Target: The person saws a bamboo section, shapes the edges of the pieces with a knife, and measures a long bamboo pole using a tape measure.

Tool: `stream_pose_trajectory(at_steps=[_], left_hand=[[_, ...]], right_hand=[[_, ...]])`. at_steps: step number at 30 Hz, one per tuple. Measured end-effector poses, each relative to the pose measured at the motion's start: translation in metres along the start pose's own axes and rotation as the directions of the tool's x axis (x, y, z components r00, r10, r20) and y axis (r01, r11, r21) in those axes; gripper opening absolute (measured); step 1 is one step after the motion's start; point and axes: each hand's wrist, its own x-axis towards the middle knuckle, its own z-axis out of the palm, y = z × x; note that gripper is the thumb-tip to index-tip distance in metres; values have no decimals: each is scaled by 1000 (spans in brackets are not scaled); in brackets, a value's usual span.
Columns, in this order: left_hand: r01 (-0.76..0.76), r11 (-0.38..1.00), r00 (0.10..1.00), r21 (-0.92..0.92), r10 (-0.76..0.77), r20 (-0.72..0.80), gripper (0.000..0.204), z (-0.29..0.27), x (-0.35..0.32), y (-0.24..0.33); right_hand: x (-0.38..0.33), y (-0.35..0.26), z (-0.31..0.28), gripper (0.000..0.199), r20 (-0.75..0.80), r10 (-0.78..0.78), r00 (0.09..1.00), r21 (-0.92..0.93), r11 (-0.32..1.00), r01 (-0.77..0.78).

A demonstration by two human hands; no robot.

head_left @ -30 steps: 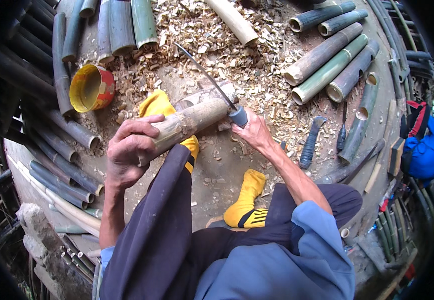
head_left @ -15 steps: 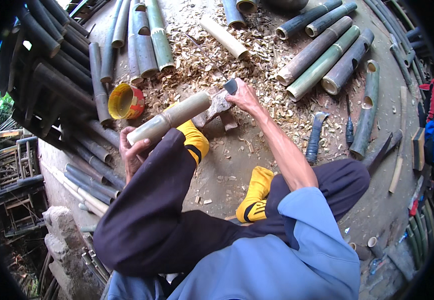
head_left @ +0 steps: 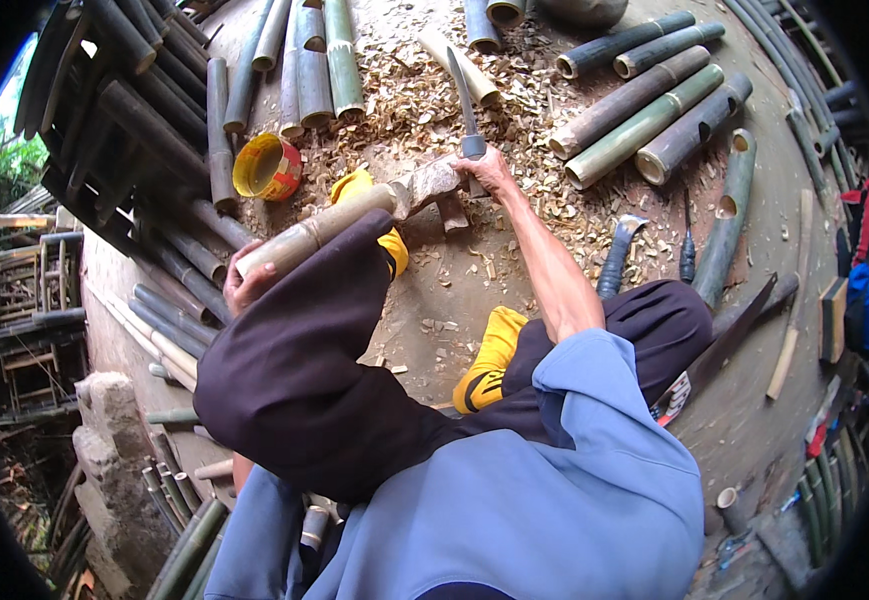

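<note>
Head view: the right hand (head_left: 489, 172) grips a long knife (head_left: 461, 90); the left hand (head_left: 246, 278) holds a pale bamboo tube (head_left: 326, 223) by its near end.

The blade points away, clear of the tube, whose far end lies at a wooden block (head_left: 432, 184); firm contact cannot be told. Good work here likely calls for that end steadied, left fingers well behind the edge, and the raised knee (head_left: 349, 262) out of the blade's path, with shavings (head_left: 404, 112) beyond.
</note>
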Motion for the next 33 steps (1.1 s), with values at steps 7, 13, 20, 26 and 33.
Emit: stream_pose_trajectory(at_steps=[7,13,20,26,33], left_hand=[[23,999,999,-39,-25,-40,49,-1,-2,3],[81,995,993,64,-86,80,48,24,15,-14],[-53,854,955,518,-108,277,48,36,41,-31],[530,773,634,349,-634,442,60,32,43,-24],[911,380,287,160,-864,414,42,56,37,-37]], right_hand=[[-37,8,11,44,5,95,995,-303,949,-89],[-56,-8,21,54,-4,-77,997,-404,912,69],[-112,-62,41,41,-49,-35,998,-593,805,-1],[-206,-97,64,37,-21,-60,998,-435,899,45],[-237,-121,106,42,22,1,1000,-463,886,9]])
